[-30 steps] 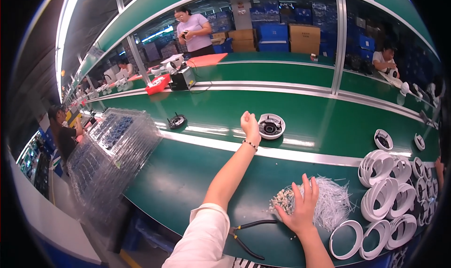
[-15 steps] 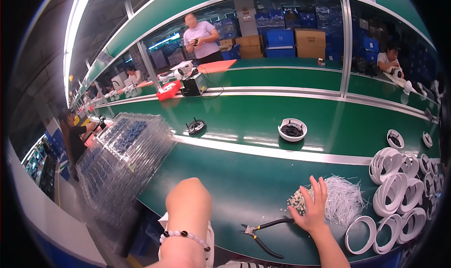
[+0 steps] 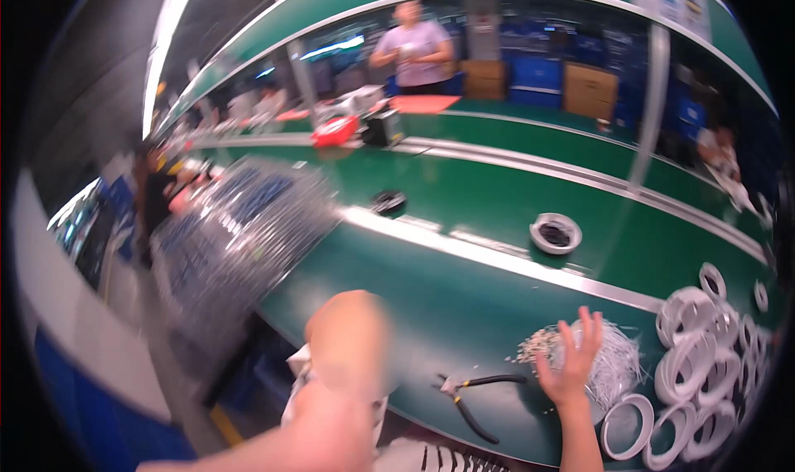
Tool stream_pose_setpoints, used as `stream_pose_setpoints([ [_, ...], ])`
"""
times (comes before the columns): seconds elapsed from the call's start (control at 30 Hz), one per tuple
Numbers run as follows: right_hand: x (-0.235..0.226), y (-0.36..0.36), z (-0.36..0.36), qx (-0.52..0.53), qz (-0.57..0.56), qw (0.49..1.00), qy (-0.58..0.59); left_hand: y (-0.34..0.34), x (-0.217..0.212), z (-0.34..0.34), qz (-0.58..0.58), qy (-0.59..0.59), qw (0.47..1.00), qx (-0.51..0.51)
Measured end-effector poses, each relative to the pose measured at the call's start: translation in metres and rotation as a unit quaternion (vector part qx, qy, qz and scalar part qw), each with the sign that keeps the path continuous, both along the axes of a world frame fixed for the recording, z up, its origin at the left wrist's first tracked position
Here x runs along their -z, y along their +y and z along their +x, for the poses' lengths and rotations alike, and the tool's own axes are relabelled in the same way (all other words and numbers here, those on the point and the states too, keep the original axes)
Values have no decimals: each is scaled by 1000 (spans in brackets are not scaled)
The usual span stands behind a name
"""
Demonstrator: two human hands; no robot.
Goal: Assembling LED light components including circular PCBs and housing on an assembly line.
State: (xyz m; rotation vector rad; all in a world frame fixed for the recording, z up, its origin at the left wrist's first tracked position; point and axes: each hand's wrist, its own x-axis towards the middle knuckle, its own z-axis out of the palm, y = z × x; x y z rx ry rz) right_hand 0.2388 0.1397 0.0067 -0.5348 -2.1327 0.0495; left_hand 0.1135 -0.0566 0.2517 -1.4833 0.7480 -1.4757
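My right hand (image 3: 571,364) is raised at the right of the green worktable (image 3: 447,339), fingers spread and nothing held. It overlaps a heap of thin white strips (image 3: 617,368); whether it touches them I cannot tell. Small beige pieces (image 3: 538,345) lie beside its fingers. Left of it rest cutting pliers (image 3: 476,389) with black and yellow handles, jaws toward the left and handles apart. My left arm enters from the lower edge, and my left hand (image 3: 348,339) is blurred at the table's near edge, its fingers hidden. Pale cloth shows beside it.
Several white rings (image 3: 686,368) are stacked at the right. A white round housing (image 3: 556,233) and a dark round part (image 3: 387,201) stand on the green strip beyond. Stacked clear plastic trays (image 3: 248,223) occupy the left. A person (image 3: 418,54) stands across the line.
The view has turned, shifting most of the scene right and blurring it. My left forearm now slants in from the lower left, its bracelet no longer visible. My right hand stays spread by the strips.
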Motion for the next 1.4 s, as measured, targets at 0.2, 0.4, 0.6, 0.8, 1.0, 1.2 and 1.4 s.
stream_pose_setpoints([
  [0.2,-28,-51,45,1,15,998,66,6,130,-39,-523,-199,810,-178],
  [0.4,-12,-73,57,20,-37,999,33,49,203,-87,-692,-177,585,-384],
  [0.6,18,-93,79,83,-85,990,78,120,230,-82,-832,-4,461,-308],
  [0.8,50,-114,82,89,-143,982,89,154,247,-57,-830,90,408,-371],
  [1.0,53,-115,81,114,-151,977,97,158,259,-58,-815,124,411,-389],
  [1.2,51,-104,76,122,-153,977,87,181,264,-65,-824,59,407,-389],
  [1.4,48,-103,67,118,-166,977,58,177,276,-75,-791,30,462,-400],
])
